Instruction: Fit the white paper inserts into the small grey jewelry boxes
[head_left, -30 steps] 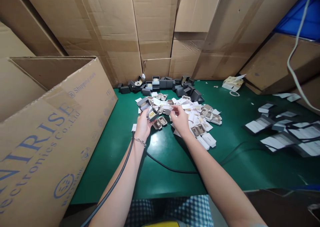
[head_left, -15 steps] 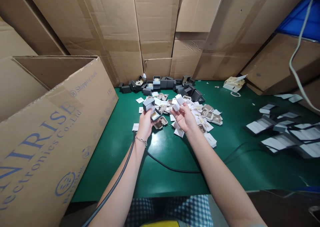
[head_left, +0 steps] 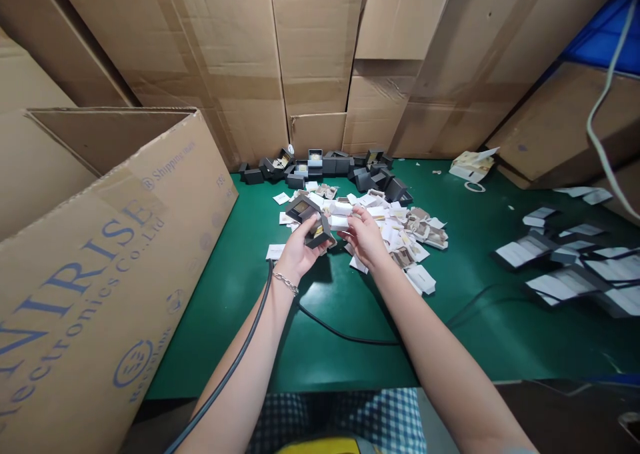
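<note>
My left hand [head_left: 299,251] grips a small black hinged box [head_left: 303,207], its lid raised and its inside turned toward my other hand. Something yellowish shows inside it, too small to name. Between the fingers of my right hand [head_left: 367,237] is a folded white paper insert [head_left: 341,215], close beside the box. Below and behind both hands spreads a pile of white paper pieces [head_left: 395,221] mixed with brownish trays [head_left: 425,227]. Along the back of the pile sit several black boxes [head_left: 336,165], some with lids up.
A large printed carton [head_left: 150,241] stands at the left edge of the green table [head_left: 225,347]. Flattened black-and-white pieces [head_left: 565,267] lie at the right. A black cable [head_left: 350,339] crosses the table front. Cardboard [head_left: 320,54] walls the back.
The box in my left hand has tilted, so its interior faces right. My right hand has brought the white insert left and down, closer to the box.
</note>
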Tool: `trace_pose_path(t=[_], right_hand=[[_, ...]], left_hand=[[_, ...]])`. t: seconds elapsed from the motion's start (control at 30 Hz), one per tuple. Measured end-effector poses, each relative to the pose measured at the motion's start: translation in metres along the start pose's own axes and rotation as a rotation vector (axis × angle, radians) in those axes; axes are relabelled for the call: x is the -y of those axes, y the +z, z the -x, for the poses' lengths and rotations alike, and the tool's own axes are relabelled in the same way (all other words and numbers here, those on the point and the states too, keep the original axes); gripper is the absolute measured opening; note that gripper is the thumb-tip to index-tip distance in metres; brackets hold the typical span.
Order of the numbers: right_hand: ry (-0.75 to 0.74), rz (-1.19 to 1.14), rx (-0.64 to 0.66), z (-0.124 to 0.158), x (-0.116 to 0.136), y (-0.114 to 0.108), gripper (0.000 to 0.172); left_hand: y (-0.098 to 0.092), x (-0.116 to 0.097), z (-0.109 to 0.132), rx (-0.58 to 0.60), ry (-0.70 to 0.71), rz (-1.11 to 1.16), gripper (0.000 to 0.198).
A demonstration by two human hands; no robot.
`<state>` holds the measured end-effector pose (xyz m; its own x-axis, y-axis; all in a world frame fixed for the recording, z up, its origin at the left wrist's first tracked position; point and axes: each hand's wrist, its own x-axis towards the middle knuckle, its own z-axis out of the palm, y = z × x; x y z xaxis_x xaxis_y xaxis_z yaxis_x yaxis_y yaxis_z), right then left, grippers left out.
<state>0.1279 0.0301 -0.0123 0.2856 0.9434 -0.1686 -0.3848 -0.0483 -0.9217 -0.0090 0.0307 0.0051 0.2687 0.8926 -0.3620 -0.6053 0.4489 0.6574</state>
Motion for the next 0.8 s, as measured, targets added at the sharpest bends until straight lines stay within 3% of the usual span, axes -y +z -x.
trace_pose_path(t=[0.1, 0.27, 0.43, 0.6, 0.8], right_hand=[[-0.076, 0.109, -0.006, -0.001, -0.004, -0.001, 0.038], [-0.424, 0.398, 0.005, 0.006, -0.008, -0.001, 0.038], [-0.555, 0.501, 0.03, 0.009, -0.006, -0.002, 0.05], [-0.485, 0.474, 0.062, 0.006, -0.009, -0.003, 0.055], [-0.297, 0.259, -0.043, -0.004, -0.012, -0.006, 0.06]], left_hand=[[0.0, 0.004, -0.002, -0.029, 0.035, -0.025, 0.02], [0.0, 0.008, -0.005, -0.029, 0.094, -0.033, 0.022], [0.0, 0.007, -0.004, -0.035, 0.111, -0.066, 0.026], [-0.001, 0.009, -0.004, -0.028, 0.122, -0.109, 0.026], [0.001, 0.009, -0.006, 0.014, 0.202, -0.078, 0.027]])
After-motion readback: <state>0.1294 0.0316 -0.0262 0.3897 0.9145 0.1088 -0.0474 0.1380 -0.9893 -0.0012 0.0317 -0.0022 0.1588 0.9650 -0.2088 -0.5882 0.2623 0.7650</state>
